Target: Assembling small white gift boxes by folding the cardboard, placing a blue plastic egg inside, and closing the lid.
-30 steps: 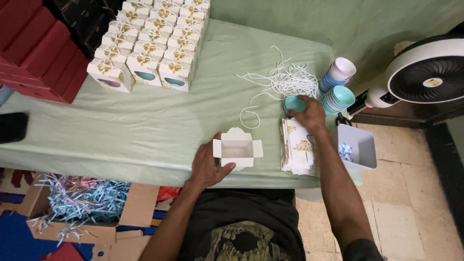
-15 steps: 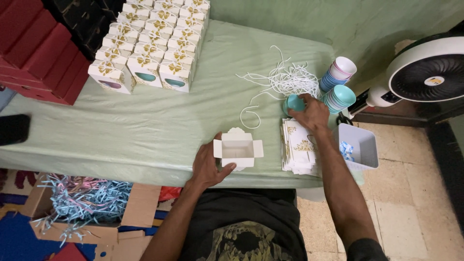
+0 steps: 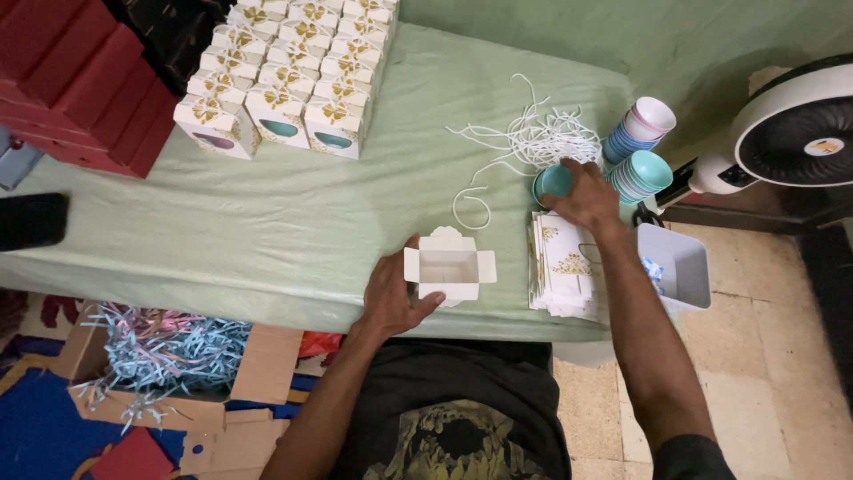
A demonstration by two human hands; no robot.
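Left hand grips the open white card box near the table's front edge. Beyond the box, right hand clasps a teal cup (smooth, round), bare cloth leftward.

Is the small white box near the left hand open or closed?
Open: the white box has its flaps spread outward, and its inside looks empty.

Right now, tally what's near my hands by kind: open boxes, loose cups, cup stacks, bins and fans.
Open white box, in left hand: 1
Teal cup, in right hand: 1
Cup stacks: 2
Grey bin: 1
White fan: 1
Total: 6
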